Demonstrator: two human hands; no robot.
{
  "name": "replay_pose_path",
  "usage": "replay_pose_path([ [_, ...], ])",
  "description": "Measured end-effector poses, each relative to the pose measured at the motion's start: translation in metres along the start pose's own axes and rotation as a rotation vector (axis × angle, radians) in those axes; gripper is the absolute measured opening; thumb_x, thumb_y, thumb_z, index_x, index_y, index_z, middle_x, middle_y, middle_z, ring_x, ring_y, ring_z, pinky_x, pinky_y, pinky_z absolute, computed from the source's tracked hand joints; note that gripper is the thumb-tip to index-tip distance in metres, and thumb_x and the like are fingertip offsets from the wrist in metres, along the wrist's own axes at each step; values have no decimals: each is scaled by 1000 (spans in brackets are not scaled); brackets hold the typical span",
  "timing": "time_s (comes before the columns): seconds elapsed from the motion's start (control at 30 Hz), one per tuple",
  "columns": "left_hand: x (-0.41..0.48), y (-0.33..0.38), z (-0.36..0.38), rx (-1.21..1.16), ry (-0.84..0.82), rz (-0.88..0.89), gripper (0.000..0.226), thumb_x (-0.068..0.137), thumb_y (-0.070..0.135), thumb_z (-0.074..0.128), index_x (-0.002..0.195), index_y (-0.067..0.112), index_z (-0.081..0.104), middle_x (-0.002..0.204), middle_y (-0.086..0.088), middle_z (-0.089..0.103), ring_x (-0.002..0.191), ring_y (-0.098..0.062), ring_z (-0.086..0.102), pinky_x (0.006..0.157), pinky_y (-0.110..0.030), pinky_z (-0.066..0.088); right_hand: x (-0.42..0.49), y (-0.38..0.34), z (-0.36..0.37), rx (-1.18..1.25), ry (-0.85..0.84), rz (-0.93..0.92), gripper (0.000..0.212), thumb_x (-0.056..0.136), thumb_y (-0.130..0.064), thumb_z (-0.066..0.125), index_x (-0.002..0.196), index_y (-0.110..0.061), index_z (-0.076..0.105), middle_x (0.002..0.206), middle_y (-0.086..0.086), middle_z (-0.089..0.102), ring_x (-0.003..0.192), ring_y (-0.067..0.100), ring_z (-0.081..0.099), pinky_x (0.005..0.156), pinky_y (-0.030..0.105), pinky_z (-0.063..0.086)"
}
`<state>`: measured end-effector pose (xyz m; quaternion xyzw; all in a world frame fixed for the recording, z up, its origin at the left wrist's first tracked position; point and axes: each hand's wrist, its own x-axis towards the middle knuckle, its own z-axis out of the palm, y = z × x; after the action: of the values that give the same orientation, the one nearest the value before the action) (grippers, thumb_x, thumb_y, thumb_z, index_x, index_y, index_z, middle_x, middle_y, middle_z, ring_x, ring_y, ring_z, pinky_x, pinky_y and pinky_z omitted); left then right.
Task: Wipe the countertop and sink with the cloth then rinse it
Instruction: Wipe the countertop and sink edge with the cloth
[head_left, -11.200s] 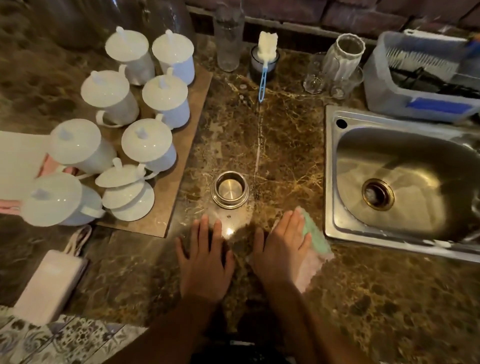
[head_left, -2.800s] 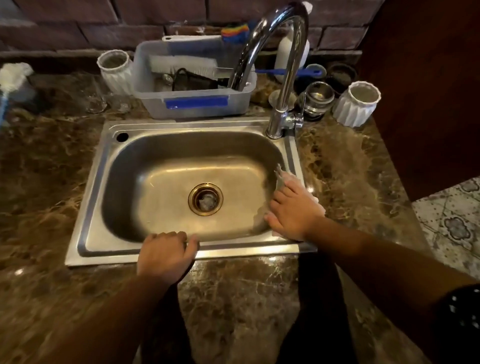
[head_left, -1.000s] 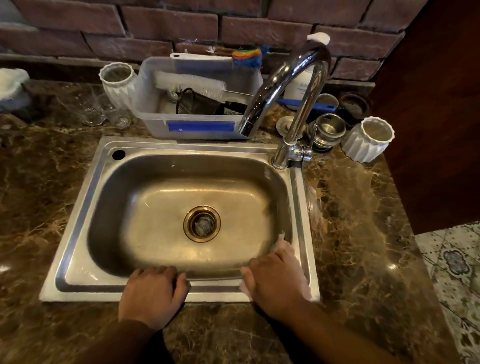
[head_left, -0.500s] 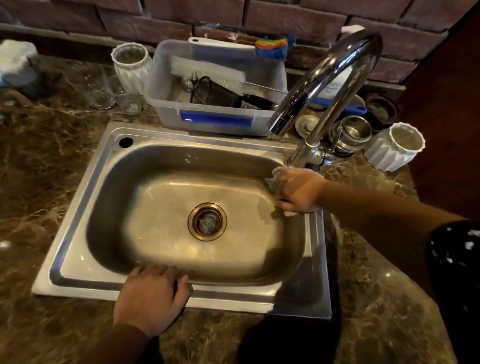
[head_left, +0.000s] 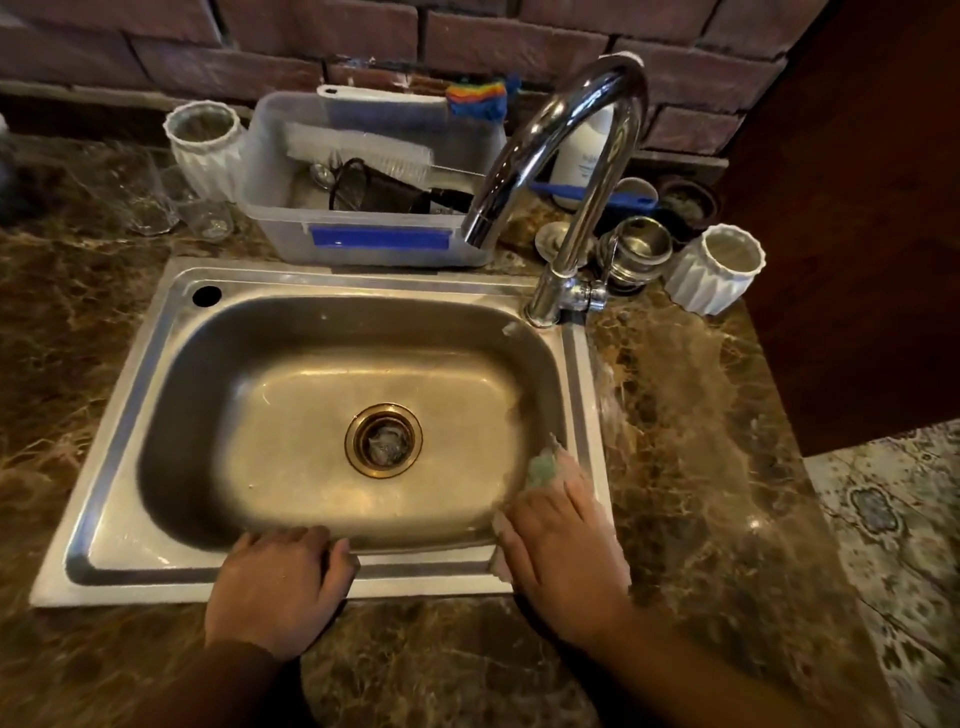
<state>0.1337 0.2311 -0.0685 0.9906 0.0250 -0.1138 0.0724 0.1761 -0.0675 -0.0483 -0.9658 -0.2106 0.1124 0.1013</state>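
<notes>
A steel sink (head_left: 130, 395) is set into the brown marble countertop (head_left: 701, 467), with a brass drain (head_left: 383, 439) in its middle. My right hand (head_left: 563, 551) presses flat on a green and pink cloth (head_left: 543, 467) at the sink's front right corner; only the cloth's edges show past my fingers. My left hand (head_left: 280, 584) rests on the sink's front rim with its fingers curled over the edge, holding nothing. The chrome faucet (head_left: 566, 171) arches over the back right corner, and no water runs from it.
Behind the sink stand a clear plastic bin (head_left: 374, 244) holding brushes, a white ribbed cup (head_left: 205, 148), some glasses (head_left: 150, 202), metal cups (head_left: 641, 254) and another white ribbed cup (head_left: 719, 270). A dark wooden panel (head_left: 857, 208) stands at the right.
My right hand with the cloth has slid from beside the faucet base down the sink's right side to the front right corner. My left hand has stayed on the front rim.
</notes>
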Motion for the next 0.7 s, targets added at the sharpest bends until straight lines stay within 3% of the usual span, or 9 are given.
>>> replay_pose_path([
  [0.1, 1, 0, -1, -2, 13, 15, 60, 87, 60, 14, 76, 31, 66, 77, 11, 70, 79, -12, 66, 72, -33, 40, -10, 20, 6, -156, 1, -1, 52, 104, -42, 30, 143, -18, 54, 150, 4, 52, 146, 26, 38, 119, 50, 19],
  [0.17, 2, 0, -2, 24, 4, 31, 51, 87, 56, 24, 66, 30, 62, 67, 9, 68, 69, -15, 66, 64, -31, 36, -1, 33, 0, -189, 10, 103, 64, 101, -47, 30, 154, -11, 38, 162, 13, 32, 152, 32, 24, 121, 55, 22],
  [0.27, 2, 2, 0, 78, 2, 26, 43, 86, 51, 33, 60, 30, 59, 60, 6, 66, 62, -20, 67, 59, -31, 37, 37, 51, -16, -173, 11, 277, 76, 97, -51, 31, 158, -7, 23, 166, 19, 16, 153, 35, 17, 120, 56, 26],
  [0.37, 3, 0, 0, 82, 6, 35, 41, 86, 51, 32, 60, 30, 56, 61, 6, 67, 63, -20, 67, 59, -30, 35, 97, 68, -26, -113, 15, 306, 72, 101, -49, 25, 160, -10, 10, 168, 18, 6, 155, 34, 6, 125, 55, 13],
  [0.5, 3, 2, -2, 101, -13, 52, 39, 87, 49, 33, 60, 30, 55, 61, 5, 66, 62, -22, 67, 58, -30, 33, 148, 84, -38, -140, 35, 338, 76, 101, -51, 36, 159, -13, 7, 167, 17, 9, 154, 36, 7, 123, 54, 8],
  [0.7, 3, 7, -8, 34, -26, -25, 33, 99, 45, 43, 72, 33, 58, 81, 8, 69, 81, -16, 65, 72, -33, 39, 78, 44, -27, -103, -29, 420, 75, 102, -50, 35, 160, -14, 5, 167, 21, 5, 154, 40, 8, 122, 57, 12],
])
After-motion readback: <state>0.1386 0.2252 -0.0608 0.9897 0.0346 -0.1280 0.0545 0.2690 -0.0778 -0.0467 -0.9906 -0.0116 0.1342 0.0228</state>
